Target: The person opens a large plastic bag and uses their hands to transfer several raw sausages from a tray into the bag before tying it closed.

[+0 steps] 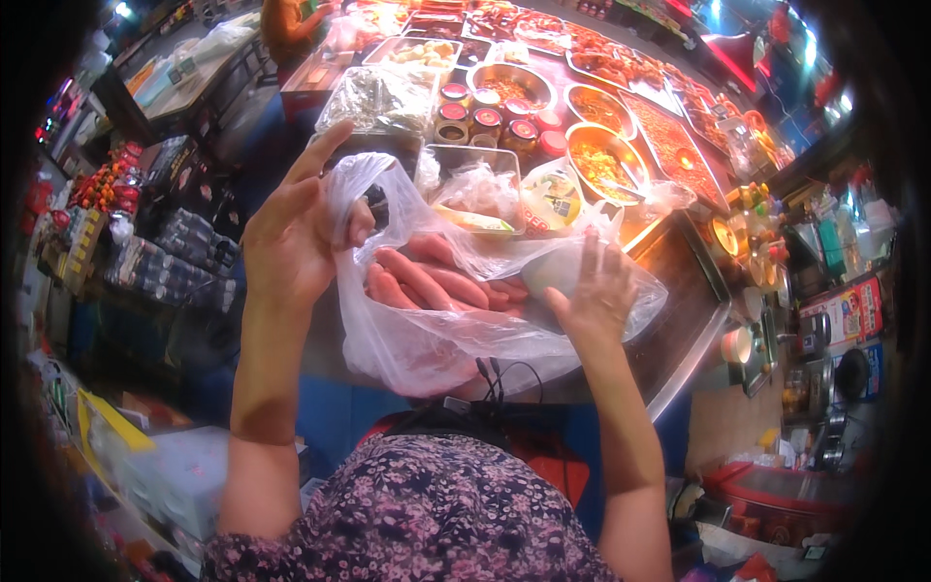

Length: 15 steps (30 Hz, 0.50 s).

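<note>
My left hand [294, 225] grips the upper left part of a translucent white plastic bag [414, 349], with the index finger stretched upward. Several pink sausages [429, 280] show through the bag's open mouth. At the bag's right side my right hand [600, 291] lies palm down against the plastic, fingers extended and thumb apart. Beside its thumb, a pale rounded thing [550, 273] shows within or behind the film; I cannot tell what it is. The bag rests at the front edge of a dark counter [691, 284].
Beyond the bag stand a clear tray of bagged items [476, 182], red-lidded jars [487, 120] and metal bowls of food [607, 164]. Shrink-wrapped packs of cans [167, 273] are stacked at left. A small cup [737, 345] stands at right. Another person [291, 29] is at the far left.
</note>
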{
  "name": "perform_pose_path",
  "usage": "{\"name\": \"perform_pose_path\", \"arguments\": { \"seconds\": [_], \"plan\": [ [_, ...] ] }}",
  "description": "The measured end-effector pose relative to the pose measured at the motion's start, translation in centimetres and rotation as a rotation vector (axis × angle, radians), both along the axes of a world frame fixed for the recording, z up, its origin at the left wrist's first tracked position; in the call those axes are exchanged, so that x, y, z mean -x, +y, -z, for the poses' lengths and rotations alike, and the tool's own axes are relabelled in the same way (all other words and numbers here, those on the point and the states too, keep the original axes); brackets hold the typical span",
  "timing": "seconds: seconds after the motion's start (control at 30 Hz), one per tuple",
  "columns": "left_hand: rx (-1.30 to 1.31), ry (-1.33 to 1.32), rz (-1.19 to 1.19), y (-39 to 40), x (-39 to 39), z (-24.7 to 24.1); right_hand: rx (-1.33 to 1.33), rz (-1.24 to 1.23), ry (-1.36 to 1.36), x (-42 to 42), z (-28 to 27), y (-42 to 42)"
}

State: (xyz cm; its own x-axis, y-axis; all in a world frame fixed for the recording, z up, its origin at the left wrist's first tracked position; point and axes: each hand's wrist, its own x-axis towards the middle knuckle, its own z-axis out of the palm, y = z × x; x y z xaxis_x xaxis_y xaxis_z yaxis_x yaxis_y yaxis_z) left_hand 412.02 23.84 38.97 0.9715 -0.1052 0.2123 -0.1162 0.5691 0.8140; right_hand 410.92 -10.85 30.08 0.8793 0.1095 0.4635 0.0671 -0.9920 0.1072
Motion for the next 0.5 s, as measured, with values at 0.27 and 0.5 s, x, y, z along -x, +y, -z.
{"name": "perform_pose_path", "arguments": {
  "seconds": [0.27, 0.5],
  "plan": [
    [-0.039, 0.008, -0.063, 1.5, 0.9, 0.3, 0.12, 0.518, 0.145, -1.3, 3.6, -13.1],
    [-0.059, -0.031, -0.021, -0.1, 0.8, 0.8, -0.315, -0.312, -0.112, 0.6, -1.6, -2.4]
  ]
}}
